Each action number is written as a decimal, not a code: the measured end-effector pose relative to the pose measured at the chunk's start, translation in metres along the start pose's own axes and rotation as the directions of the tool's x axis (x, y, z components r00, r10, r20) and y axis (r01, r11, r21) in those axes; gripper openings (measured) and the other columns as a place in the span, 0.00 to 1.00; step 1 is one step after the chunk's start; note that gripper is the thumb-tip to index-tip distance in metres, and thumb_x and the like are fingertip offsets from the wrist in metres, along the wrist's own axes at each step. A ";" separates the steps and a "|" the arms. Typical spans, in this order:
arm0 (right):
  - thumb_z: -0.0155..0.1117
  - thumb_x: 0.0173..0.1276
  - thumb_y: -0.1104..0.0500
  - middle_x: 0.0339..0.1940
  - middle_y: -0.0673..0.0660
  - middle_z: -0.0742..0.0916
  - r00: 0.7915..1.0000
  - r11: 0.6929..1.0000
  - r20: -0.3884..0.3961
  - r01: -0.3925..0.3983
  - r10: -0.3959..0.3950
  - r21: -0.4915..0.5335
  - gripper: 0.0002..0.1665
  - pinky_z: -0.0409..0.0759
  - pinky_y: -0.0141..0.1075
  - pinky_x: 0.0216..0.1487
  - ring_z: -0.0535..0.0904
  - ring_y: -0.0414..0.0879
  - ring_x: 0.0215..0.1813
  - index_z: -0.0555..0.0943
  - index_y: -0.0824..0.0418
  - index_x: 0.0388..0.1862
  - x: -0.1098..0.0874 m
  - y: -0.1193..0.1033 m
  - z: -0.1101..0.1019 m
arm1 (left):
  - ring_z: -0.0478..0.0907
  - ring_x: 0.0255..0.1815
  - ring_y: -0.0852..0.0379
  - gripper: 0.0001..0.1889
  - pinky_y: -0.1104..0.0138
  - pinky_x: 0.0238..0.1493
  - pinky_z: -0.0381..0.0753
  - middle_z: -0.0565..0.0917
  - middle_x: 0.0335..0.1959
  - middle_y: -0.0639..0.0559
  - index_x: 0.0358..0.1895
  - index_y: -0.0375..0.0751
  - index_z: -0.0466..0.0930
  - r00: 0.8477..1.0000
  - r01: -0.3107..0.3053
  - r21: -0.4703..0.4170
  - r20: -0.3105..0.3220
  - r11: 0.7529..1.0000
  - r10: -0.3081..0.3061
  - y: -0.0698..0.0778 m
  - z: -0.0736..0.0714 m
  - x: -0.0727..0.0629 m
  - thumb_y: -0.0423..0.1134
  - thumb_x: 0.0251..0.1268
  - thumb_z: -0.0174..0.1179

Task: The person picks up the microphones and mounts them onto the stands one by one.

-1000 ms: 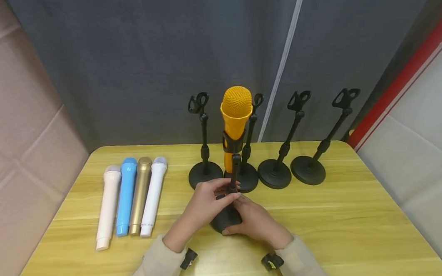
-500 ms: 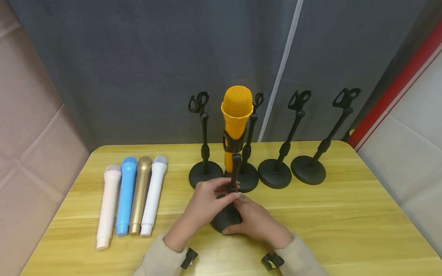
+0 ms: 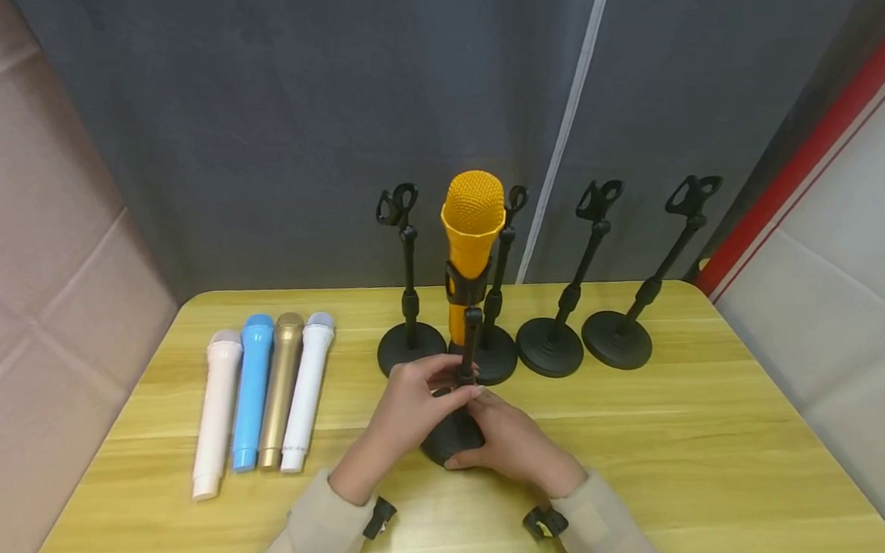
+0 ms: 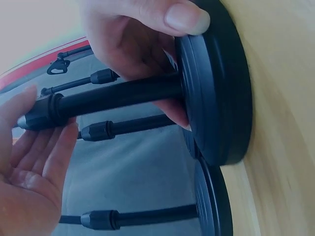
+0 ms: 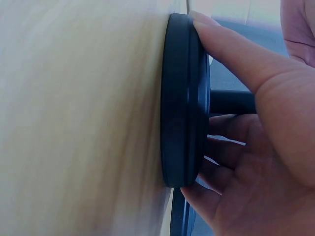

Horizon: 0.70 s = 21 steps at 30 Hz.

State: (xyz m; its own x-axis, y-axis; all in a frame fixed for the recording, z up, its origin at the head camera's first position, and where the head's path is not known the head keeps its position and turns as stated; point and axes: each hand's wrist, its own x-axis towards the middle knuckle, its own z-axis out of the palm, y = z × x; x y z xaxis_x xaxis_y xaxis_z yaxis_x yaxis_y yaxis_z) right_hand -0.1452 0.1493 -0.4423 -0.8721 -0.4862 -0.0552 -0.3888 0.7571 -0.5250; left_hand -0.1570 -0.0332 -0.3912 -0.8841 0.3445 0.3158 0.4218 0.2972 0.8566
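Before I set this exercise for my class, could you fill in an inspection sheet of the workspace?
Surface: light wood-grain table.
Job's things: yellow microphone upright in the clip of the held stand; four stands behind, clips empty; pink, blue, gold and white microphones lying side by side at left.
Clutter: nothing seen.
Hands: left hand holds the held stand's collar; right hand grips its round base.
Cables: nothing seen.
Surroundings: grey curtain behind, red band at right.
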 end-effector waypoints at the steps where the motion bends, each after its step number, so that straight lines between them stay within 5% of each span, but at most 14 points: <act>1: 0.78 0.55 0.38 0.79 0.56 0.71 1.000 1.000 0.000 0.001 -0.001 0.000 0.57 0.73 0.51 0.72 0.69 0.53 0.77 0.65 0.57 0.79 0.000 0.000 0.000 | 0.90 0.45 0.54 0.18 0.59 0.50 0.88 0.90 0.47 0.46 0.53 0.38 0.86 1.000 0.003 -0.005 0.008 1.000 -0.003 -0.001 -0.001 0.000 0.38 0.61 0.72; 10: 0.79 0.54 0.38 0.81 0.55 0.67 1.000 1.000 -0.011 0.014 -0.014 0.002 0.60 0.73 0.52 0.72 0.68 0.54 0.78 0.62 0.56 0.80 0.001 0.000 0.000 | 0.88 0.52 0.57 0.17 0.62 0.58 0.85 0.89 0.53 0.51 0.57 0.47 0.85 0.995 0.048 -0.081 0.090 0.996 -0.041 -0.006 -0.007 0.001 0.41 0.65 0.69; 21: 0.78 0.55 0.37 0.81 0.58 0.67 1.000 1.000 -0.002 0.008 -0.008 -0.002 0.60 0.72 0.52 0.73 0.67 0.55 0.78 0.62 0.58 0.80 0.001 -0.001 -0.001 | 0.88 0.51 0.56 0.17 0.62 0.56 0.86 0.90 0.51 0.51 0.56 0.45 0.86 0.994 0.079 -0.103 0.082 0.992 -0.071 -0.007 -0.005 0.001 0.41 0.65 0.69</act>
State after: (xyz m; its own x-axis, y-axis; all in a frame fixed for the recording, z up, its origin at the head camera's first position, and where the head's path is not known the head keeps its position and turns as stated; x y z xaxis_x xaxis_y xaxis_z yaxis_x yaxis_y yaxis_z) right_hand -0.1462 0.1488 -0.4408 -0.8693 -0.4917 -0.0495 -0.3965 0.7538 -0.5240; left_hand -0.1619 -0.0392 -0.3949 -0.8923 0.3945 0.2197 0.3274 0.2302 0.9164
